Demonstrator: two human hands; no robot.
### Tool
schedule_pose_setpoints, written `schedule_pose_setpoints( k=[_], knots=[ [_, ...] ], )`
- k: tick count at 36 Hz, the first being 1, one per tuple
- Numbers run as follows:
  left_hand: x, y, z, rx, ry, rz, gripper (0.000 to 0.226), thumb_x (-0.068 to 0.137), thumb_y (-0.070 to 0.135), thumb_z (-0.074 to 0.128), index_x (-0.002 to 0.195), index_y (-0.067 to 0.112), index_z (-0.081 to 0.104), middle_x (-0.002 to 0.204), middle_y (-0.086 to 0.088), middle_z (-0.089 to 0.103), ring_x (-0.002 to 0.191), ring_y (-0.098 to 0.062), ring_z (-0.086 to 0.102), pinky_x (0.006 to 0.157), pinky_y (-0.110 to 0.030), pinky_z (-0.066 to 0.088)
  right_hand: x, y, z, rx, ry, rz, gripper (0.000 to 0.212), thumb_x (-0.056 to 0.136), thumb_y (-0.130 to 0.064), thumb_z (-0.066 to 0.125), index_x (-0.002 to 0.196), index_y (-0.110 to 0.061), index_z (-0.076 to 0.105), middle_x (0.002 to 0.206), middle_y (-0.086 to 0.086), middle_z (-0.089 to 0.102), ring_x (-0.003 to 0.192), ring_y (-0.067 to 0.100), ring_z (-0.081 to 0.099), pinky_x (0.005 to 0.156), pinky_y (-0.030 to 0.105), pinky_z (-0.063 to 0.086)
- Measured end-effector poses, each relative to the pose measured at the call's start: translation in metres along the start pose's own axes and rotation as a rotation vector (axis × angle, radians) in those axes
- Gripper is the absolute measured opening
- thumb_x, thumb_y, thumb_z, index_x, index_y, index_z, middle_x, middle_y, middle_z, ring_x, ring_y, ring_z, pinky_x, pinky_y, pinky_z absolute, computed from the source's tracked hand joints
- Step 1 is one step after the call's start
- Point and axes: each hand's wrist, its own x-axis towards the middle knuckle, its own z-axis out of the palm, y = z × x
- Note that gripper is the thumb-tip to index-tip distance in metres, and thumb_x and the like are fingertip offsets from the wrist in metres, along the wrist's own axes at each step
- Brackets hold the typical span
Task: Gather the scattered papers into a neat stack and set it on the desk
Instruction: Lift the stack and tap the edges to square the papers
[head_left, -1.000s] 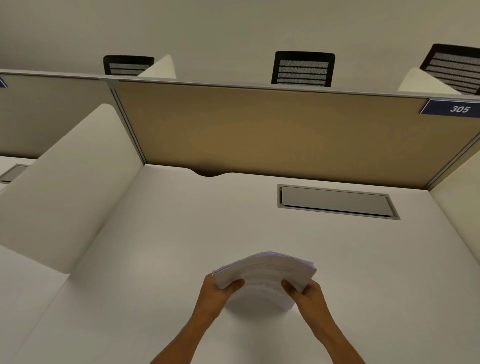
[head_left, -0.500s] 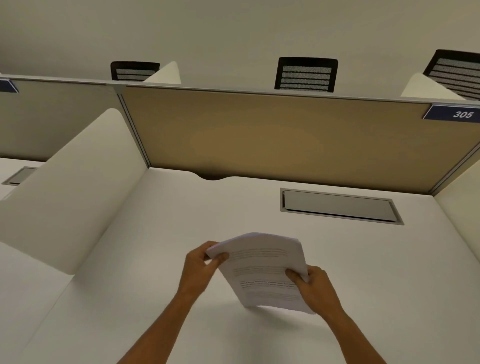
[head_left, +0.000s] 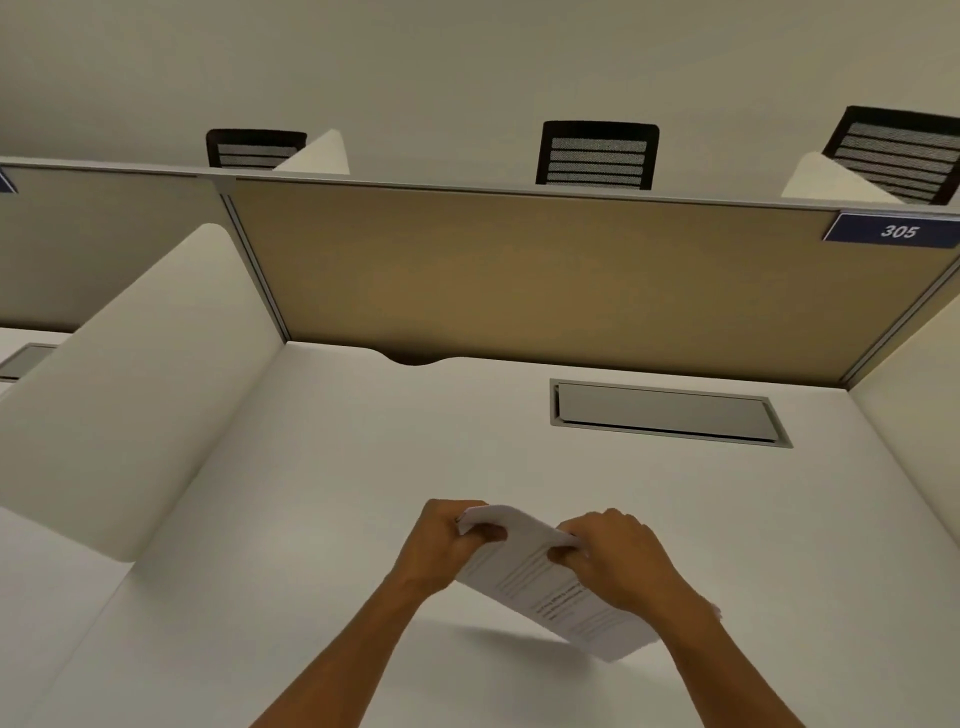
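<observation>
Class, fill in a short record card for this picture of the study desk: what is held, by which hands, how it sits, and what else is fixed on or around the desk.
held item: stack of papers, printed lines facing up
left hand: grips the stack's far left corner
right hand: grips the stack's right side
stack pose: tilted, casting a shadow on the desk; contact unclear
desk: white
desk fitting: closed grey hatch, far right
backdrop: tan partition
label: blue sign reading 305

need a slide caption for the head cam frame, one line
Both hands, left hand and right hand, grip a tilted paper stack above the white desk in carrel 305.
</observation>
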Motion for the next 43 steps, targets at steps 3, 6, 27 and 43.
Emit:
schedule_pose_setpoints(
  k=[3,6,27,43],
  knots=[
    [-0.009,-0.011,-0.001,-0.08,0.081,-0.133,0.009,0.076,0.03,0.068,0.077,0.028,0.077,0.076,0.007,0.077,0.065,-0.001,0.069,0.057,-0.012,0.05,-0.009,0.021,-0.005,0.198,-0.087,0.053,0.018,0.082,-0.052,0.06,0.089,-0.041,0.073,0.084,-0.017,0.075,0.069,0.002,0.068,0.058,0.015,0.051],
    [-0.018,-0.022,-0.006,-0.142,0.144,-0.227,0.007,0.073,0.033,0.073,0.078,0.034,0.078,0.075,0.008,0.078,0.066,-0.006,0.072,0.055,-0.013,0.052,-0.022,0.052,-0.012,0.415,-0.132,0.116,0.008,0.08,-0.045,0.069,0.082,-0.041,0.075,0.08,-0.017,0.076,0.072,0.001,0.072,0.06,0.017,0.054],
    [-0.037,-0.058,0.0,-0.3,0.341,-0.36,0.008,0.068,0.037,0.078,0.076,0.037,0.078,0.073,0.001,0.078,0.066,-0.024,0.074,0.06,-0.034,0.059,-0.042,0.054,0.092,1.185,0.267,0.43,0.015,0.087,-0.015,0.074,0.086,-0.028,0.082,0.089,0.004,0.081,0.081,0.016,0.077,0.061,0.021,0.057],
    [-0.054,-0.087,0.011,-0.239,0.26,-0.345,0.03,0.082,0.007,0.077,0.081,0.037,0.078,0.086,0.003,0.078,0.074,-0.004,0.071,0.066,-0.02,0.054,-0.045,0.043,0.118,1.202,0.364,0.456,0.027,0.083,-0.017,0.079,0.086,-0.044,0.079,0.085,-0.011,0.08,0.081,0.001,0.074,0.062,0.014,0.055]
  ],
)
